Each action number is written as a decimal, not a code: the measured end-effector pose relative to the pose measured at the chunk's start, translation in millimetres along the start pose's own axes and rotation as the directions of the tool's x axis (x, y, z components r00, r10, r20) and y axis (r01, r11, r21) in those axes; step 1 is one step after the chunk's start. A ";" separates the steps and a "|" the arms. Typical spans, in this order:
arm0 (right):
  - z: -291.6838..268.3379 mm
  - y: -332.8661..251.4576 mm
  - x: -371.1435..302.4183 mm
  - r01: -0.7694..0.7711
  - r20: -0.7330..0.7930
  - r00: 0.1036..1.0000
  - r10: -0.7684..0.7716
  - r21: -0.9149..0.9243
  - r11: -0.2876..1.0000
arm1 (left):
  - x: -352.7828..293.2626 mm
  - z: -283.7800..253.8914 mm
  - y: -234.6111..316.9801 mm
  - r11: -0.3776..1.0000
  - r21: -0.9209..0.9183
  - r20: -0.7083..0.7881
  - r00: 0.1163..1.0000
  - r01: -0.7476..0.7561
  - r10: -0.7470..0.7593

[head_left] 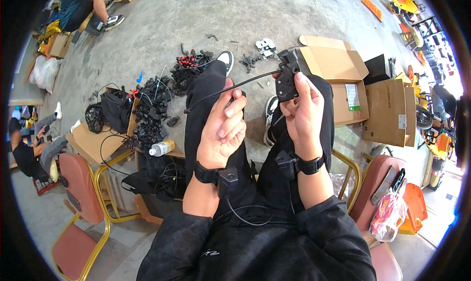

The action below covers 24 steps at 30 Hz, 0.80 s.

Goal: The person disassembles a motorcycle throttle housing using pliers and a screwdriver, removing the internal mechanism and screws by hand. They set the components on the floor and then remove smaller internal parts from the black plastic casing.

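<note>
My right hand (304,111) grips a black latch-like mechanism (287,75) held up over my knees. A thin black cable (230,87) runs from it leftward to my left hand (223,129), whose fingers are closed around the cable and a dark end piece. Both wrists carry black straps with small devices. My legs in dark trousers stretch out below the hands toward the concrete floor.
An open cardboard box (338,70) and a second box (390,111) stand to the right. A pile of black parts (157,104) and a plastic bottle (161,147) lie to the left. Red chairs with yellow frames (83,192) flank me. Other people sit far left.
</note>
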State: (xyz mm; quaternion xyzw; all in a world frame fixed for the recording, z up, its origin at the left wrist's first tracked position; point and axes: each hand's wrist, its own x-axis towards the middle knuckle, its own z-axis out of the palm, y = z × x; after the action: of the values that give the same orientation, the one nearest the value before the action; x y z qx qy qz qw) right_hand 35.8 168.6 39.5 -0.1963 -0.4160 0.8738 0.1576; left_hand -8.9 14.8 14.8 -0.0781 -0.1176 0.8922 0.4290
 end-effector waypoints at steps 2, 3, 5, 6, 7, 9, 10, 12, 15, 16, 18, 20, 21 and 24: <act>0.5 -0.3 -0.3 -0.006 -0.006 1.000 0.006 -0.014 1.000 | 0.7 3.5 -2.5 0.998 0.036 -0.066 0.996 0.055 -0.052; 1.2 0.0 -0.6 -0.009 -0.001 1.000 0.009 -0.031 0.999 | 1.5 2.7 -4.0 0.987 0.053 -0.049 0.987 0.155 -0.152; 2.8 0.4 -1.1 -0.014 0.005 1.000 0.014 -0.048 0.999 | 1.6 3.8 -7.7 0.957 0.119 -0.080 0.964 0.263 -0.255; 3.0 0.1 -1.0 -0.028 0.012 1.000 0.028 -0.052 0.998 | 3.5 3.9 -10.6 0.957 0.117 -0.080 0.963 0.264 -0.256; 3.0 0.2 -0.9 -0.041 0.018 0.999 0.043 -0.056 0.998 | 5.6 3.8 -13.6 0.948 0.239 -0.210 0.964 0.212 -0.162; 3.2 1.1 -0.5 -0.047 -0.006 0.999 0.047 -0.066 0.997 | 7.5 2.3 -15.7 0.912 0.376 -0.327 0.944 0.165 -0.037; 3.4 1.3 -0.5 -0.053 -0.029 0.998 0.051 -0.074 0.996 | 7.4 2.3 -15.7 0.912 0.375 -0.327 0.944 0.166 -0.037; 2.5 2.8 -0.4 -0.049 -0.031 0.998 0.046 -0.102 0.994 | 6.5 2.6 -14.5 0.907 0.402 -0.348 0.937 0.127 0.023; 5.4 3.7 -1.0 -0.041 -0.050 0.998 0.034 -0.141 0.989 | 4.3 8.2 -11.0 0.938 0.336 -0.383 0.922 0.081 0.057; 6.6 3.5 -1.3 -0.037 -0.067 0.997 0.027 -0.151 0.988 | 4.0 8.3 -10.3 0.938 0.336 -0.383 0.922 0.081 0.057; 6.9 3.0 -1.6 -0.034 -0.056 0.998 0.026 -0.148 0.988 | 3.9 7.7 -9.1 0.946 0.323 -0.367 0.923 0.013 0.113; 6.2 2.6 -1.5 -0.031 -0.046 0.999 0.025 -0.146 0.989 | 4.4 5.6 -7.1 0.944 0.329 -0.359 0.925 0.003 0.123; 3.6 2.2 -1.2 -0.037 -0.033 0.999 0.033 -0.119 0.992 | 5.3 4.7 -7.1 0.943 0.333 -0.352 0.927 -0.005 0.130; 3.4 1.8 -0.9 -0.034 -0.028 0.999 0.031 -0.118 0.992 | 7.3 4.4 -9.3 0.917 0.400 -0.341 0.930 0.015 0.133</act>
State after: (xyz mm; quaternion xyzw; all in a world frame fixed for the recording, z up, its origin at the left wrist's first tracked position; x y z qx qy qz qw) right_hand 34.8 164.9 40.2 -0.2235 -0.4618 0.8473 0.1370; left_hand -7.5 25.4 21.3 -0.1562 0.1484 0.8804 0.4224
